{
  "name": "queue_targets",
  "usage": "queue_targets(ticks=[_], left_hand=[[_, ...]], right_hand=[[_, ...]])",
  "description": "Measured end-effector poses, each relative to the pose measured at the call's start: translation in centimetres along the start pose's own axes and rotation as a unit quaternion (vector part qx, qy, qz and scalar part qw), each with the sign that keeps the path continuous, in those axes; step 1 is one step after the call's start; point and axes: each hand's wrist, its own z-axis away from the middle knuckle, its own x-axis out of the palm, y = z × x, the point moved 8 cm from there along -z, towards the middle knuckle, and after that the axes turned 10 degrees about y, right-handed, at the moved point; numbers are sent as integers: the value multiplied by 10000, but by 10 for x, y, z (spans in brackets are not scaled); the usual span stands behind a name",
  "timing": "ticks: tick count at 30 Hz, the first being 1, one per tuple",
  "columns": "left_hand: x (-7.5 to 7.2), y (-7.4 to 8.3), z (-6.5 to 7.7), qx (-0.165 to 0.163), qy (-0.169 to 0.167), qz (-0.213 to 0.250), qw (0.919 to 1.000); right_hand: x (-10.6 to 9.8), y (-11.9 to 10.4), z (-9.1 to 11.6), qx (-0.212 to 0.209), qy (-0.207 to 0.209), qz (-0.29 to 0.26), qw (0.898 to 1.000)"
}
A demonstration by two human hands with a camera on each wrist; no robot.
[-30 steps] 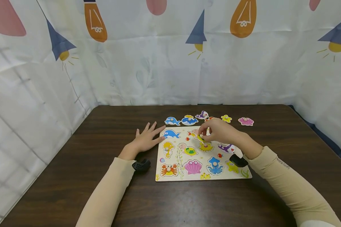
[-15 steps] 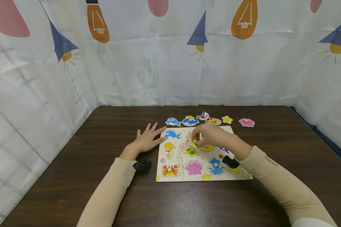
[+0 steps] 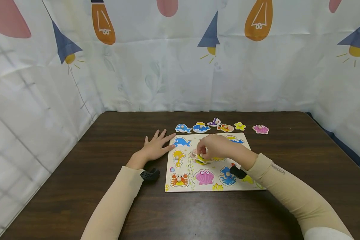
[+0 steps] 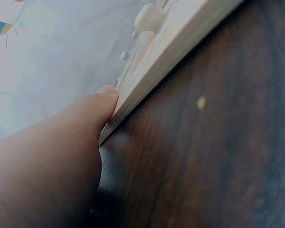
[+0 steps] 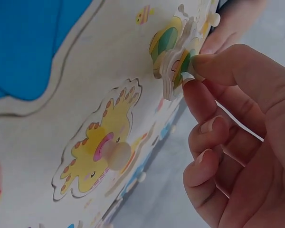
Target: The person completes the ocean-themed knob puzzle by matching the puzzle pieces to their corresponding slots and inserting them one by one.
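My right hand [image 3: 214, 146] pinches a wooden turtle puzzle piece [image 5: 178, 71] by its small knob, between thumb and index finger. The piece stands tilted, close over the printed turtle recess [image 5: 164, 45] in the puzzle board [image 3: 204, 189]. My left hand [image 3: 153, 147] lies spread on the table at the board's left edge, its thumb [image 4: 107, 97] against that edge. Knobbed pieces sit in the board: a seahorse [image 3: 178, 158], a crab [image 3: 180, 180], a blue octopus [image 3: 228, 176] and a yellow spotted sea creature [image 5: 104, 147]. My right hand hides part of the board's upper middle.
Behind the board lie loose pieces: a blue whale [image 3: 183, 128], another whale with a yellow top [image 3: 201, 128], a purple one [image 3: 214, 122], a fish [image 3: 225, 128], a yellow star [image 3: 239, 126] and a pink shell [image 3: 260, 129]. A patterned curtain [image 3: 180, 76] hangs behind the dark table [image 3: 132, 123].
My right hand has carried the turtle piece left and toward me, from the board's upper middle down over the turtle recess. The left hand stays in place.
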Motion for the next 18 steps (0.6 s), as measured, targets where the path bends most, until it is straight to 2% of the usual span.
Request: queue_targets(ticks=[18], left_hand=[[2,-2,-1,22,12,-21,10000]], right_hand=[[7,-6,-3,132,-168,-36,9998]])
